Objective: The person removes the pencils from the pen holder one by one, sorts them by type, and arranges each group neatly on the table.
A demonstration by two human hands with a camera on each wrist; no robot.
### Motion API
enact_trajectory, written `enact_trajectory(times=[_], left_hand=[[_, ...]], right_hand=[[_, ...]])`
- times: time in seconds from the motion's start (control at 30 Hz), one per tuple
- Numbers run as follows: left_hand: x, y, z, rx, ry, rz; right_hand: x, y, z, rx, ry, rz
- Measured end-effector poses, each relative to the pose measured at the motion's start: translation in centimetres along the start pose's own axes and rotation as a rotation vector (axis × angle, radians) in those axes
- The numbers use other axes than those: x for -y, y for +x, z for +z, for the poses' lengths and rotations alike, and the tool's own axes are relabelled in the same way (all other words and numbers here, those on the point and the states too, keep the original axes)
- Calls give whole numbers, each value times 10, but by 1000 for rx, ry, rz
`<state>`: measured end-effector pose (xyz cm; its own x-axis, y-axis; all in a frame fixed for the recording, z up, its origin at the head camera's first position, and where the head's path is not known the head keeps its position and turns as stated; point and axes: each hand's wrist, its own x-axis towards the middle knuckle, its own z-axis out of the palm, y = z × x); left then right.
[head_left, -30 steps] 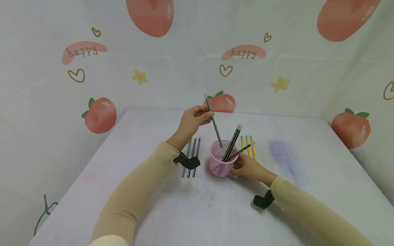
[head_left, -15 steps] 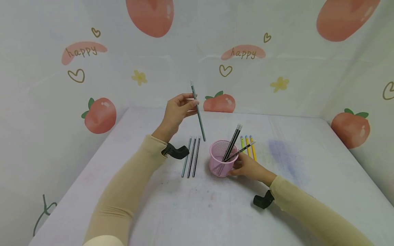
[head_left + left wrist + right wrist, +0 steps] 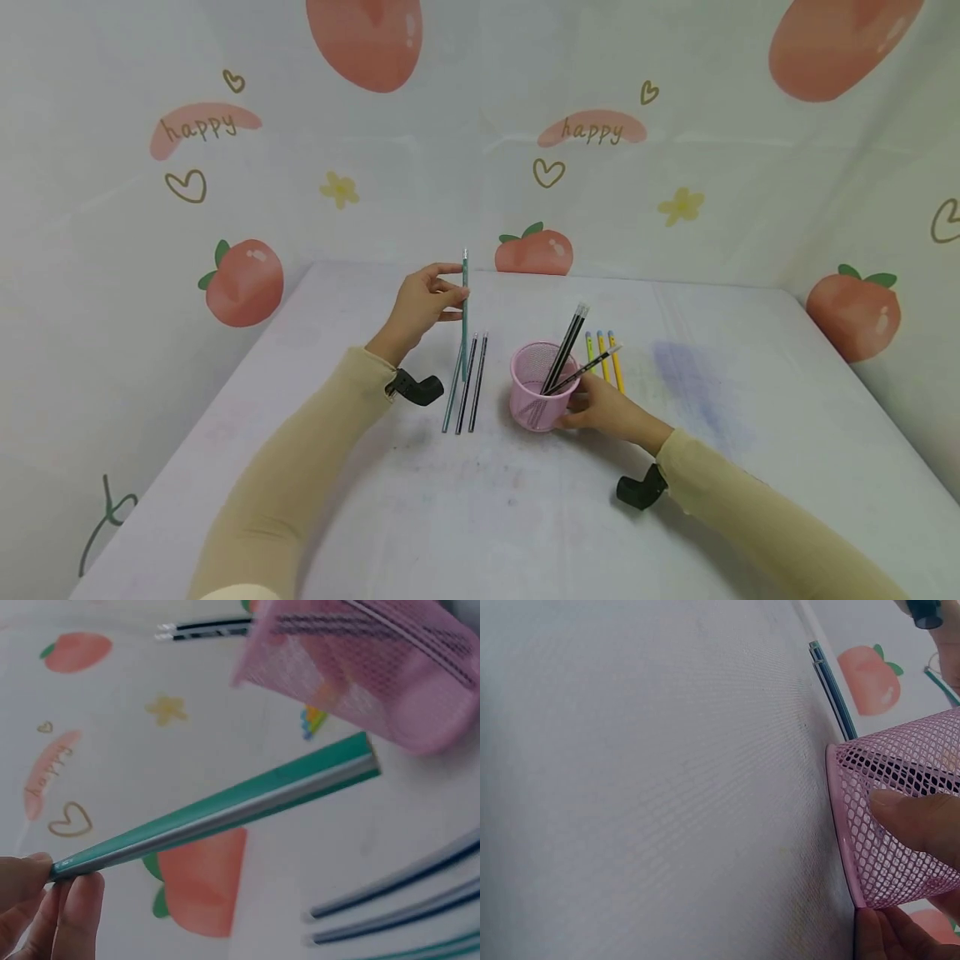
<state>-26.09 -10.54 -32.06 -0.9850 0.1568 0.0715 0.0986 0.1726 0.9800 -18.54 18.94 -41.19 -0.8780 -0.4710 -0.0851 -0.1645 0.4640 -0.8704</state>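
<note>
My left hand pinches a green pencil near its upper end. It stands nearly upright, its lower end overlapping the row of pencils on the table in the head view. That row has one green pencil and two dark pencils. Fingers and thumb of my right hand hold the side of a pink mesh pen holder, which stands on the table. Black pencils lean inside it, one tilted far to the right. In the left wrist view the held green pencil points toward the holder's side.
Behind my right hand lie two yellow pencils and a lime-green pencil, partly hidden by the hand. A white cloth with peach prints hangs behind the table. Black wrist cameras sit on both wrists.
My left hand has carried the green pencil from over the pen holder leftward and up, then lowered it above the row, turning it more upright. The right hand has stayed on the holder.
</note>
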Motion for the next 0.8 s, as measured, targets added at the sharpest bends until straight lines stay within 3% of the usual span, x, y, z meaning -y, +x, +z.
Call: enact_trajectory(times=[0.2, 0.5, 0.8], left_hand=[[21, -2, -7, 36, 142, -98], [49, -6, -12, 105, 261, -259], [74, -2, -12, 114, 370, -338]], right_hand=[[1, 0, 0, 7, 12, 3], [1, -1, -1, 0, 10, 32], [1, -1, -1, 5, 12, 36]])
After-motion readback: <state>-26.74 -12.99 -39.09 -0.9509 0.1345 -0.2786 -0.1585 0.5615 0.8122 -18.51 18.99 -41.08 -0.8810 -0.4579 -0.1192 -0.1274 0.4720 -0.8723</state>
